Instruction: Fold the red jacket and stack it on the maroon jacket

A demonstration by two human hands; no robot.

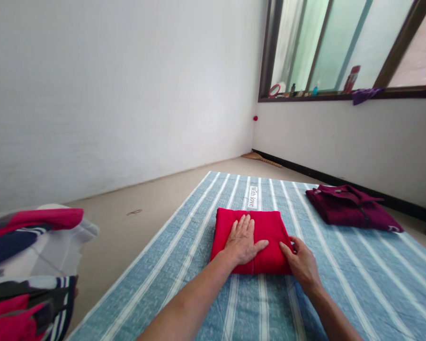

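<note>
The folded red garment (pixel 271 227) lies on a striped blue cloth (pixel 159 279), directly before the person. The left hand (pixel 242 242) is laid flat upon it, the fingers extended and the thumb spread apart from them. The right hand (pixel 301 263) is at the right edge, its thumb on the upper side and its fingers curled beside it; I cannot tell whether they clamp the fabric. To the left is a pile of clothes (pixel 28 258) in several colours. Beyond the red garment, the cloth bears the printed words "With love" (pixel 252 198). Farther to the right lies a folded purple garment (pixel 348 208). Behind, small articles stand below a window (pixel 355 42).
</note>
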